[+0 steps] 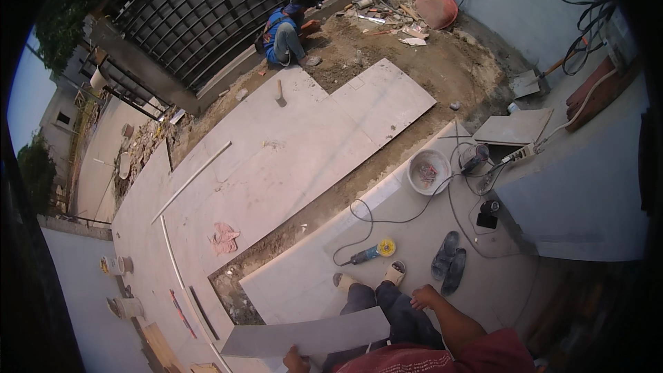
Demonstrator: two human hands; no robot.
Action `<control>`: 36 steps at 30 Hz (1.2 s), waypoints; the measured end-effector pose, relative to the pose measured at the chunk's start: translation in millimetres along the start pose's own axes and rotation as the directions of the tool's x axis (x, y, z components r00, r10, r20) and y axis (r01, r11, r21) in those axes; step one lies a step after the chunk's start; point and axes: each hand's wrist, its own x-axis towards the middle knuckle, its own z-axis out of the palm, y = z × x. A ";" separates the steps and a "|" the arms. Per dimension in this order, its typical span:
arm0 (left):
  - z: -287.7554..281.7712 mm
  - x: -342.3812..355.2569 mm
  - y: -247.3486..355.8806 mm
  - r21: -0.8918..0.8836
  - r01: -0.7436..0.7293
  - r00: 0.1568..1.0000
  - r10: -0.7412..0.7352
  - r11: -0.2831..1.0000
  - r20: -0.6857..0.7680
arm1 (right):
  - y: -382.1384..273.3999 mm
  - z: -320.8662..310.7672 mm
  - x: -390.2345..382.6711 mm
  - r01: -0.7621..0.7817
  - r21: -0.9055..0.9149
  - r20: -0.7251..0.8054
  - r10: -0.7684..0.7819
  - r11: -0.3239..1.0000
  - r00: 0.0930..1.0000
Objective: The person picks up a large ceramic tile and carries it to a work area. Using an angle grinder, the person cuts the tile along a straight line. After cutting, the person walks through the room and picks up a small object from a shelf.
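One grey tile strip (307, 335) lies across the thighs (409, 311), its left end overhanging. To hold it well, support both ends evenly; a narrow piece probably cracks under one-sided load. The left grip (295, 360) grasps the near edge, left of the strip's middle, so the strip extends to both sides of it. The right grip (425, 297) is released, fingers loosely bent, with the strip's right end near but untouched. Beyond the thighs, an angle grinder (366, 255) rests on the floor (318, 276) close to the sandals (395, 273); keep feet off its disc.
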 end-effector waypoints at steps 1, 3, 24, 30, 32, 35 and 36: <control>8.1 -6.6 -1.8 0.017 -0.068 0.998 0.068 0.998 -0.010 | 4.3 -1.4 11.8 0.005 0.014 0.006 -0.006 1.000 1.000; 4.8 -25.1 -13.3 0.079 -0.191 0.980 0.194 0.978 -0.037 | 1.4 8.1 16.3 0.005 -0.053 -0.002 -0.005 0.999 1.000; -8.8 -67.4 242.7 -0.559 0.760 0.507 -0.840 0.331 0.192 | -27.1 126.8 299.3 -0.083 0.258 -0.120 0.117 0.962 0.986; 21.9 -21.2 225.6 -0.560 0.753 0.467 -0.880 0.346 0.085 | -134.1 153.4 394.6 0.020 0.769 -0.328 0.368 0.639 0.870; 30.0 -9.4 216.5 -0.575 0.744 0.466 -0.881 0.340 0.082 | -126.8 139.9 418.1 0.068 0.776 -0.349 0.337 0.627 0.874; 35.2 12.9 202.6 -0.625 0.718 0.474 -0.872 0.305 0.119 | -109.5 125.5 430.5 0.177 0.780 -0.454 0.348 0.600 0.820; 36.6 19.2 194.5 -0.650 0.704 0.478 -0.868 0.287 0.134 | -99.3 115.3 426.1 0.249 0.765 -0.489 0.285 0.594 0.825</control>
